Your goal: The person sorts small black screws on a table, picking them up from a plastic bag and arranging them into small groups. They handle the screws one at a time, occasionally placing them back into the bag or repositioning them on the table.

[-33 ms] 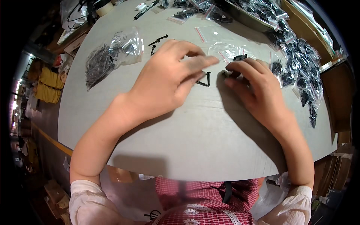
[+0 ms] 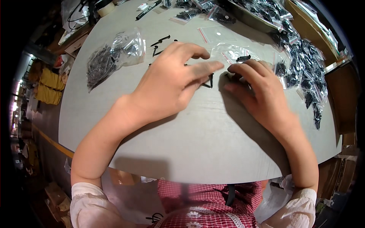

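Note:
My left hand [image 2: 171, 78] hovers over loose black screws, its fingers apart and its index finger stretched to the right. Beneath its thumb, part of a pair of black screws [image 2: 211, 80] shows on the table. More black screws [image 2: 159, 40] lie beyond the back of this hand. My right hand [image 2: 260, 85] is curled, thumb and fingertips drawn close together; what they pinch, if anything, is too hidden to name. Just beyond its knuckles lies a small bunch of black screws [image 2: 243, 58] at a clear plastic bag [image 2: 228, 49].
A large clear bag of dark screws [image 2: 110, 57] lies at the left. A flat zip bag [image 2: 216, 34] rests farther back. Filled small bags [image 2: 304, 64] are heaped along the right, by a metal tray [image 2: 254, 22]. A black marker [image 2: 148, 10] lies at the far edge.
My left hand has shifted slightly, its thumb covering more of the screw pair while more screws show beyond its back. My right thumb and fingers have moved a little.

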`<state>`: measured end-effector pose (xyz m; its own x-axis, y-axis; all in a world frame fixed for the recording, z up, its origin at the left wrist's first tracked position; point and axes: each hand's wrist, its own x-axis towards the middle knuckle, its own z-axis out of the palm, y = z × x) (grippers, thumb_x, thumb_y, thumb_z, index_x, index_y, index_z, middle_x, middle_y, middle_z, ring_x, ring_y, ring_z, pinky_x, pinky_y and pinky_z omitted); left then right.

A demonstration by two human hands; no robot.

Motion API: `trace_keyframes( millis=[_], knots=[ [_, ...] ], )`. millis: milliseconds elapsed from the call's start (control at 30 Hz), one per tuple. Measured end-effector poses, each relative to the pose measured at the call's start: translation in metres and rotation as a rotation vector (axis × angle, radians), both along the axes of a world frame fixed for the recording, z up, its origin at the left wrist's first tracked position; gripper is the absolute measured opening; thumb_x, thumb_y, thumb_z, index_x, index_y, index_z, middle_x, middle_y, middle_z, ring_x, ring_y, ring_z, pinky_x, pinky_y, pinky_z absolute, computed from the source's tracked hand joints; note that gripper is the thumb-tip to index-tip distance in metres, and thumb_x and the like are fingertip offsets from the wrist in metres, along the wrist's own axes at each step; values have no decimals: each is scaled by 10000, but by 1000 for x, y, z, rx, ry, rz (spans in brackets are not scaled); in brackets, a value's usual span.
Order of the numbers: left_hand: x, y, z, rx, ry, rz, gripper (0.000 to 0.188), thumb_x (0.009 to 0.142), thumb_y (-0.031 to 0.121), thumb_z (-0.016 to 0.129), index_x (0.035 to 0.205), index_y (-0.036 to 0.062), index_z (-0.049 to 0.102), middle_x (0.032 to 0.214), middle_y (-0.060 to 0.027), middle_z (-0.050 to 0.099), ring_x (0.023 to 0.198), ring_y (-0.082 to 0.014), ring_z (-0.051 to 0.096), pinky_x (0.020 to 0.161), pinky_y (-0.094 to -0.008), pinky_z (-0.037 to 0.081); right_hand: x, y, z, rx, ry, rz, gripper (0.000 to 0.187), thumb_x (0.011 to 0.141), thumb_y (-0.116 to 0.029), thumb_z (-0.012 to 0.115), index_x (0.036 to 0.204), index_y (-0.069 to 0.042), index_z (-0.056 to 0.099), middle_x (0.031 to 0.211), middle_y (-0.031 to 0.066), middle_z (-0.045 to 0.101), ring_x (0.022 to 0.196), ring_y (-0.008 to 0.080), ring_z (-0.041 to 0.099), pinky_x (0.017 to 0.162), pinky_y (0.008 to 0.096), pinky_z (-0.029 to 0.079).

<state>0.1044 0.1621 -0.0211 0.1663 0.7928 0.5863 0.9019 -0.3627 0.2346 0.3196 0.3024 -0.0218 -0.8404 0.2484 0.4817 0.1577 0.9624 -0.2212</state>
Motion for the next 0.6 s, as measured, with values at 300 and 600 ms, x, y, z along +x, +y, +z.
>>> trace_keyframes(
  millis=[300, 600],
  knots=[
    [-3, -1, -5, -56, 7, -3, 184, 826, -6, 723, 1000, 51, 729, 1013, -95, 680, 993, -313, 637, 895, -433, 517, 4, 10, 2, -289, -15, 49, 345, 871, 111, 640, 1188, -7, 706, 1079, 123, 710, 978, 263, 702, 869, 356, 553],
    [-7, -1, 2, -84, 13, 29, 154, 798, -65, 671, 909, 39, 645, 931, -110, 653, 942, -337, 619, 869, -431, 506, 14, 44, 23, -629, -2, -45, 388, 894, 126, 621, 1250, -4, 704, 1151, 50, 739, 1064, 120, 674, 954, 281, 536]
  ],
)
